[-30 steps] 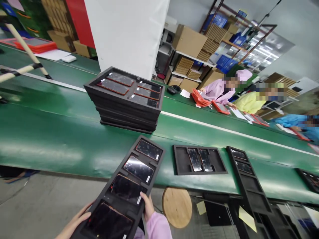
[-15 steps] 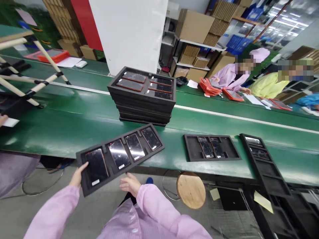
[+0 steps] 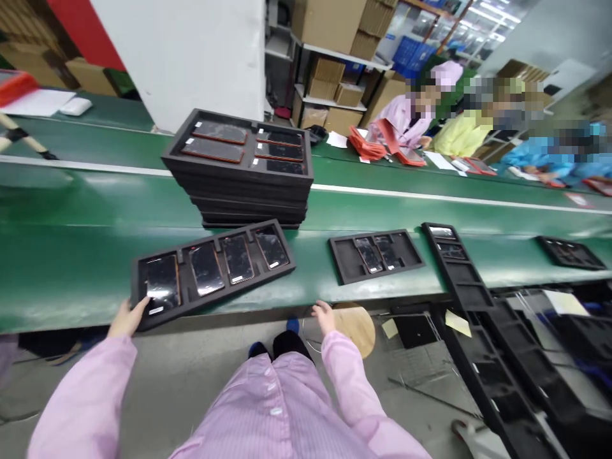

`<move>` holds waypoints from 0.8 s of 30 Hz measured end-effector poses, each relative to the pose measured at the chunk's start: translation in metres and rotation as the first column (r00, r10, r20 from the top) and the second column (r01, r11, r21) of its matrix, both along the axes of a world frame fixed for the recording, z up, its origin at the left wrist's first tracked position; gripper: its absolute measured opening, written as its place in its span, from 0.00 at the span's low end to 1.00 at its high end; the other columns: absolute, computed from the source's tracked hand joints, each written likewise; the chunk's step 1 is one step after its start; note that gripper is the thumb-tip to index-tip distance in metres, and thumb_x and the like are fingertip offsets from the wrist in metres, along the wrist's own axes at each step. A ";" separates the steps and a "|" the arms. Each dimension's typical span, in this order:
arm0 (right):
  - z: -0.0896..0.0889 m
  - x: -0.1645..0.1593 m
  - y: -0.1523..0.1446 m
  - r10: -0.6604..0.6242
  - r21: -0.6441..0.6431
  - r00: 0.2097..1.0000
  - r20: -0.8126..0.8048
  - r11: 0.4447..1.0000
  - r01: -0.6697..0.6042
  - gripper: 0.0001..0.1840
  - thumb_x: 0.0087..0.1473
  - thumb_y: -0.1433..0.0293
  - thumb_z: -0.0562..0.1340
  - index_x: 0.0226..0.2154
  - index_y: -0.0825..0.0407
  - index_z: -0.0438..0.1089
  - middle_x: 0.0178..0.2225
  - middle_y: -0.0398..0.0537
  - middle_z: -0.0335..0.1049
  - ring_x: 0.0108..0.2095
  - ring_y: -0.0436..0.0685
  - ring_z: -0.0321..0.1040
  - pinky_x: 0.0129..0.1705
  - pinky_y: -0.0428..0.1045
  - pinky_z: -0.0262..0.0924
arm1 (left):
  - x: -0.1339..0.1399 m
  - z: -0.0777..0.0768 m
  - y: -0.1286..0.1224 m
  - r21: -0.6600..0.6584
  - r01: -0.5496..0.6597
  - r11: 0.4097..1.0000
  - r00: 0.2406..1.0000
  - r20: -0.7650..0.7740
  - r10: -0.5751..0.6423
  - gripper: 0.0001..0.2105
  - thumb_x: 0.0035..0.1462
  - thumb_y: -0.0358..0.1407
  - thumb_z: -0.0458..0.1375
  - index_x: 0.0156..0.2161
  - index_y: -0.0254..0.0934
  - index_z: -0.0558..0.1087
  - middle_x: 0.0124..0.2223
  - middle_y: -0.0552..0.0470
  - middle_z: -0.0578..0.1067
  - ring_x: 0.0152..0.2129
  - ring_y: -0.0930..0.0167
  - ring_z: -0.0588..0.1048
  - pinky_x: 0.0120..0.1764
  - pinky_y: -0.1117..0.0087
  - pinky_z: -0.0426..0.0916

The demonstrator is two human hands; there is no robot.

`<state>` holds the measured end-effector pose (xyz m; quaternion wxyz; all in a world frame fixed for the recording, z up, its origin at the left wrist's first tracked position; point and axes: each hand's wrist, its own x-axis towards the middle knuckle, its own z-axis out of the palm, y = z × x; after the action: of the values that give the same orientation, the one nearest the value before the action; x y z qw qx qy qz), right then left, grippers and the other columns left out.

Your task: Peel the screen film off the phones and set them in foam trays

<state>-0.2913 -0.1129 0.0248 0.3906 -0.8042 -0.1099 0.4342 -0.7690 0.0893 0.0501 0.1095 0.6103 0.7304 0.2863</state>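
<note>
My left hand grips the near left corner of a black foam tray, its thumb over the rim. In the tray sit several phone-like screen panels with orange edges and small white labels. This tray lies at a slant on the green bench, partly over its front edge. My right hand is open and holds nothing, at the bench's front edge beside a round wooden stool. Nearest to it on the bench is a smaller-looking black tray with two panels in its middle compartments.
Behind the held tray rises a stack of black trays, panels in the top one. A long tray juts over the front edge at right, above more trays. Across the green bench, co-workers handle red-edged items.
The view has swung right. The held tray has come lower and nearer level on the bench, my left hand still on it. My right hand has moved right, away from it.
</note>
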 end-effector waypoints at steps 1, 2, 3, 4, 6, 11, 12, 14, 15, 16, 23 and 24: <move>-0.001 0.023 -0.006 -0.038 0.005 0.996 0.085 0.999 0.037 0.15 0.62 0.64 0.60 0.47 0.57 0.68 0.42 0.49 0.70 0.40 0.53 0.70 0.44 0.53 0.68 | 0.008 0.000 -0.010 0.019 -0.052 0.998 0.999 -0.008 0.052 0.23 0.57 0.51 0.57 0.45 0.30 0.69 0.38 0.40 0.75 0.40 0.51 0.74 0.41 0.41 0.69; -0.002 0.046 -0.013 -0.069 0.007 0.983 0.167 0.998 0.069 0.15 0.62 0.64 0.60 0.47 0.56 0.67 0.44 0.50 0.69 0.42 0.54 0.69 0.45 0.54 0.68 | 0.022 -0.001 -0.020 0.051 -0.090 0.995 0.996 -0.011 0.090 0.27 0.56 0.51 0.56 0.51 0.29 0.66 0.45 0.33 0.73 0.48 0.44 0.69 0.46 0.33 0.63; -0.004 0.068 -0.020 -0.091 0.005 0.966 0.243 0.996 0.093 0.15 0.62 0.64 0.60 0.48 0.56 0.67 0.46 0.50 0.69 0.44 0.55 0.69 0.47 0.55 0.67 | 0.041 -0.002 -0.033 0.092 -0.101 0.991 0.995 -0.011 0.102 0.30 0.56 0.50 0.54 0.56 0.28 0.62 0.53 0.29 0.69 0.54 0.41 0.63 0.51 0.30 0.56; -0.006 0.089 -0.027 -0.104 -0.003 0.945 0.311 0.994 0.111 0.15 0.62 0.64 0.60 0.48 0.55 0.67 0.47 0.51 0.68 0.45 0.55 0.68 0.48 0.56 0.67 | 0.066 -0.005 -0.046 0.128 -0.076 0.989 0.997 -0.010 0.078 0.31 0.56 0.49 0.54 0.58 0.29 0.59 0.59 0.28 0.63 0.59 0.42 0.58 0.55 0.33 0.52; -0.011 0.129 -0.041 -0.101 -0.032 0.898 0.429 0.991 0.127 0.16 0.61 0.64 0.60 0.49 0.55 0.67 0.47 0.51 0.68 0.46 0.56 0.68 0.50 0.57 0.66 | 0.131 -0.012 -0.078 0.163 0.070 0.984 0.998 -0.005 -0.070 0.32 0.53 0.47 0.57 0.58 0.30 0.60 0.61 0.29 0.61 0.61 0.46 0.57 0.59 0.40 0.52; -0.028 0.224 -0.057 0.034 -0.132 0.765 0.643 0.989 0.066 0.18 0.60 0.64 0.61 0.51 0.54 0.66 0.53 0.54 0.64 0.53 0.60 0.63 0.55 0.61 0.60 | 0.299 -0.030 -0.139 0.113 0.588 0.801 0.803 0.042 -0.595 0.11 0.51 0.43 0.58 0.39 0.44 0.76 0.43 0.45 0.77 0.43 0.59 0.75 0.49 0.58 0.64; -0.031 0.244 -0.057 0.070 -0.153 0.740 0.669 0.987 0.045 0.19 0.60 0.65 0.61 0.52 0.54 0.65 0.55 0.54 0.62 0.54 0.61 0.62 0.56 0.61 0.59 | 0.322 -0.032 -0.138 0.112 0.589 0.800 0.803 0.037 -0.595 0.10 0.51 0.43 0.58 0.37 0.45 0.77 0.42 0.45 0.77 0.42 0.59 0.75 0.49 0.58 0.63; -0.037 0.283 -0.056 0.140 -0.196 0.691 0.710 0.981 0.002 0.22 0.60 0.66 0.61 0.56 0.53 0.62 0.59 0.55 0.58 0.57 0.62 0.59 0.57 0.62 0.58 | 0.353 -0.036 -0.122 0.128 0.515 0.848 0.853 0.018 -0.521 0.11 0.52 0.42 0.58 0.40 0.42 0.77 0.45 0.42 0.76 0.45 0.56 0.73 0.50 0.54 0.60; -0.039 0.302 -0.054 0.174 -0.218 0.666 0.725 0.976 -0.017 0.25 0.60 0.67 0.61 0.58 0.53 0.60 0.60 0.56 0.55 0.58 0.63 0.58 0.58 0.62 0.57 | 0.362 -0.037 -0.108 0.144 0.452 0.880 0.889 0.007 -0.458 0.13 0.53 0.41 0.58 0.42 0.40 0.76 0.47 0.39 0.74 0.47 0.53 0.71 0.51 0.50 0.58; -0.041 0.322 -0.051 0.207 -0.241 0.641 0.739 0.970 -0.036 0.27 0.59 0.68 0.60 0.60 0.54 0.57 0.62 0.57 0.52 0.59 0.64 0.56 0.58 0.62 0.56 | 0.368 -0.038 -0.093 0.163 0.383 0.909 0.921 0.000 -0.388 0.14 0.53 0.41 0.58 0.43 0.37 0.75 0.50 0.36 0.72 0.50 0.50 0.69 0.52 0.47 0.56; -0.043 0.443 -0.022 0.382 -0.373 0.442 0.811 0.921 -0.112 0.43 0.42 0.79 0.54 0.64 0.66 0.50 0.65 0.68 0.43 0.66 0.70 0.42 0.64 0.62 0.42 | 0.426 -0.042 -0.056 0.340 0.354 0.871 0.931 -0.042 -0.362 0.09 0.50 0.39 0.62 0.37 0.39 0.76 0.45 0.40 0.71 0.48 0.52 0.68 0.53 0.49 0.57; -0.044 0.454 -0.018 0.391 -0.377 0.415 0.822 0.919 -0.119 0.44 0.40 0.78 0.54 0.63 0.66 0.51 0.65 0.68 0.45 0.65 0.71 0.41 0.64 0.63 0.41 | 0.444 -0.043 -0.062 0.325 0.405 0.855 0.908 -0.039 -0.416 0.08 0.51 0.39 0.61 0.36 0.40 0.76 0.45 0.41 0.72 0.47 0.53 0.69 0.52 0.50 0.58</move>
<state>0.1625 -0.1305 -0.0189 0.0957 -0.9277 -0.3605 0.0181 -0.3246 0.0274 0.0072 0.0779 0.7567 0.5240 0.3830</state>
